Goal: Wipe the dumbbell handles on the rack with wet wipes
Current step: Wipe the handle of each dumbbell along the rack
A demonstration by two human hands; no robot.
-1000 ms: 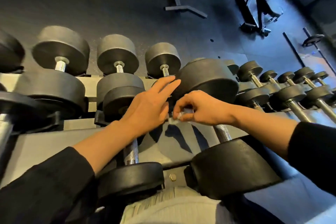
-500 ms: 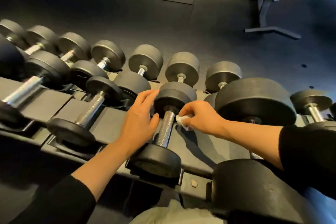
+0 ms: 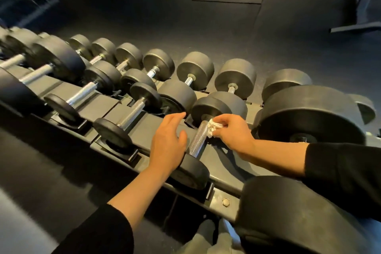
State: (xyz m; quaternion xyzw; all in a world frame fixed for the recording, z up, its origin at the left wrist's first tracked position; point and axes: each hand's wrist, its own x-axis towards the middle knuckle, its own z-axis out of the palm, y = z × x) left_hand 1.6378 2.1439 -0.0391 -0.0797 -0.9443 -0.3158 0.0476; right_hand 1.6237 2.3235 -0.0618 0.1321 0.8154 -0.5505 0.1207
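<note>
A small dumbbell lies on the upper tier of the dark rack (image 3: pixel 144 130), its knurled chrome handle (image 3: pixel 197 139) running toward me between two black heads. My right hand (image 3: pixel 233 133) pinches a crumpled white wet wipe (image 3: pixel 212 127) and holds it against the far end of that handle. My left hand (image 3: pixel 168 140) hovers just left of the handle with its fingers straight and relaxed, holding nothing. It covers part of the near head (image 3: pixel 191 171).
More dumbbells line the rack to the left, among them one with a bare chrome handle (image 3: pixel 132 114). A far larger dumbbell (image 3: pixel 309 113) sits at the right. A second row stands on the lower tier behind. Black gym flooring and a machine base (image 3: pixel 354 24) lie beyond.
The view has swung left along the rack. My right hand has carried the wipe from beside the large dumbbell onto the small dumbbell's handle. My left hand stays beside the handle, open.
</note>
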